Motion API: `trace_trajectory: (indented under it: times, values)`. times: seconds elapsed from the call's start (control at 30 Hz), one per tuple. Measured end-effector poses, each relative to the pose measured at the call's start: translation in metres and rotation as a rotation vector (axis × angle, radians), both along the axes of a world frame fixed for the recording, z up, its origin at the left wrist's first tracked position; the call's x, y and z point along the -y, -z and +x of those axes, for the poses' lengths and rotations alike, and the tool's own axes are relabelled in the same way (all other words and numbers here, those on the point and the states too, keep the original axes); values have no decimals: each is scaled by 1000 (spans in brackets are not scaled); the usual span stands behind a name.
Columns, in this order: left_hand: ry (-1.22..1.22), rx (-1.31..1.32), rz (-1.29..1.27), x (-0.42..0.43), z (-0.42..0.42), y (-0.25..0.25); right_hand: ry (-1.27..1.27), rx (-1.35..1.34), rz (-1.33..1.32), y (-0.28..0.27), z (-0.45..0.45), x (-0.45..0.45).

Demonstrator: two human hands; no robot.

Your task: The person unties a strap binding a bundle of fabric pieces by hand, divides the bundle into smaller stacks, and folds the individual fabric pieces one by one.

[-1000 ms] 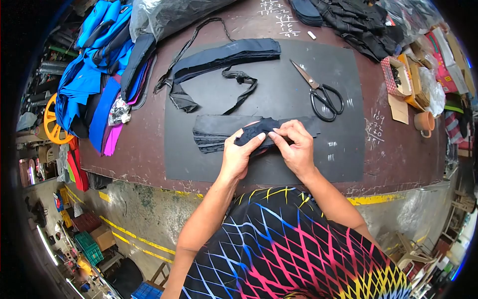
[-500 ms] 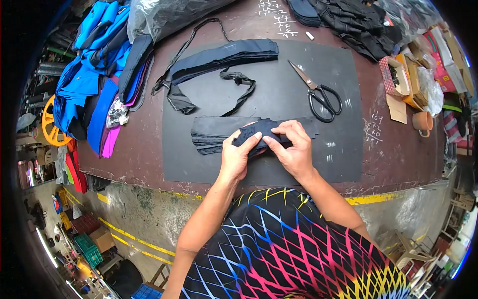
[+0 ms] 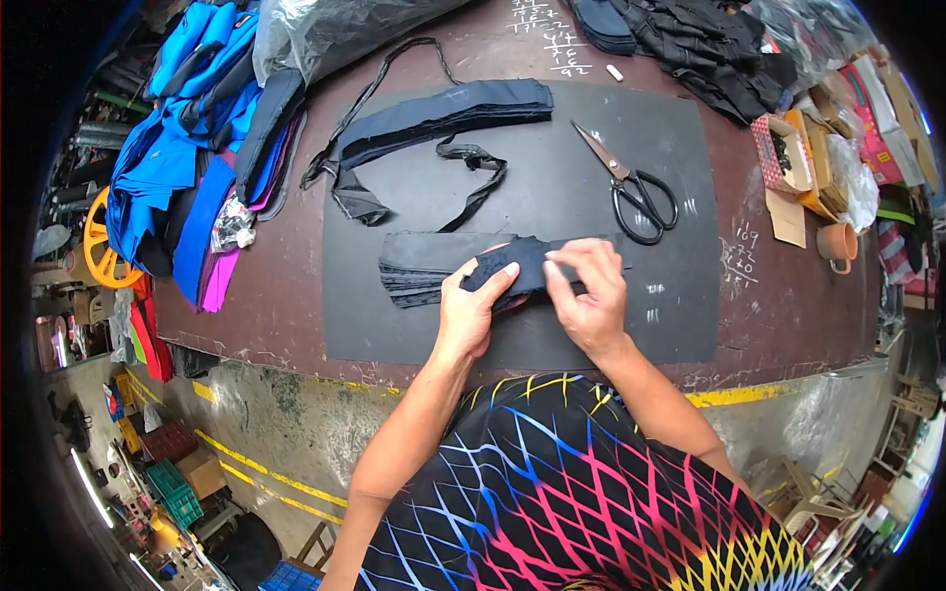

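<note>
A small bundle of dark navy fabric pieces (image 3: 527,261) is in my left hand (image 3: 471,305), thumb pressed on top and fingers underneath. At the bundle's right edge is my right hand (image 3: 591,295), its thumb and index fingertips drawn together in a pinch. Whether anything thin is between those fingertips I cannot make out. Beneath and behind both hands lies a fanned stack of dark fabric strips (image 3: 414,266) on the black cutting mat (image 3: 394,335). Black-handled scissors (image 3: 631,187) rest to the right, blades pointing up and left.
Farther back are a stack of long navy strips (image 3: 448,113) and a loose black strap (image 3: 483,187). Blue garments (image 3: 192,108) pile at the left, black fabric (image 3: 690,54) at the back right. A brown mug (image 3: 836,244) and a small box (image 3: 780,153) stand on the right.
My right hand has shifted slightly right, its fingertips moving from on top of the navy bundle to its edge. The left hand keeps its hold.
</note>
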State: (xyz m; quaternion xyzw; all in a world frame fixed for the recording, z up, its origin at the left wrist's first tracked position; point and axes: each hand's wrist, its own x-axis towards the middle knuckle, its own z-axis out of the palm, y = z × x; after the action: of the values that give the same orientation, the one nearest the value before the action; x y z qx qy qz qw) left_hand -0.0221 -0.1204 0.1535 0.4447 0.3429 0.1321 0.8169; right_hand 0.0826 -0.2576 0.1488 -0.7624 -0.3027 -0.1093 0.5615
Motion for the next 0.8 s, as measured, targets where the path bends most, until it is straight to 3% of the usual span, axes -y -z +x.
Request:
trace_trajectory:
  times: [0.07, 0.37, 0.5, 0.6, 0.8]
  values:
    - [2, 23, -5, -1, -1, 2, -193, -35, -120, -2, -2, 2]
    - [44, 9, 69, -1, 0, 4, -232, -88, -78, 16, 4, -1]
    - [6, -34, 18, 1, 0, -3, -14, -114, 80, 10, 2, -3]
    - [5, -20, 16, 0, -1, 1, -66, 87, -61, -9, -2, 0]
    - [30, -2, 54, -1, -5, 10, -232, -57, -87, 13, -2, 0]
